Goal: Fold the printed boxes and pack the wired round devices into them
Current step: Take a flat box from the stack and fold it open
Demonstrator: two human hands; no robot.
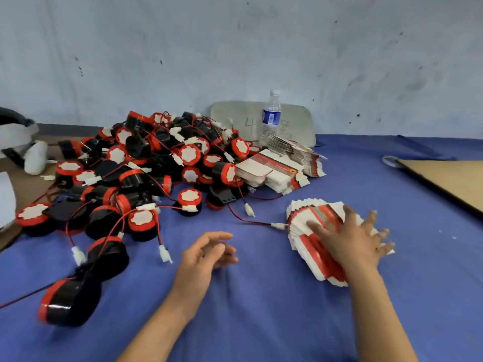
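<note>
Nearest of all are the two bare forearms reaching out over the blue cloth. The right hand lies flat, fingers spread wide, pressing on a fanned stack of flat printed boxes and pinching none of them. The left hand sits just over the cloth well apart from that stack, fingers loosely curled and holding nothing. A white connector on a red wire touches the stack's left edge. Beyond it lie more flat boxes in bundles, and to their left the heap of wired round devices, black with red bands, their leads crossing one another. One device lies alone near the left forearm. A water bottle stands behind the bundles. No box is folded yet, so I judge the task to be at its start. The blanks are slick and already splayed; pressure from an open palm could shear the fan further and scatter it, or several could lift together. The connector could snag and drag. Pulling a single device from the heap may haul tangled neighbours along.
</note>
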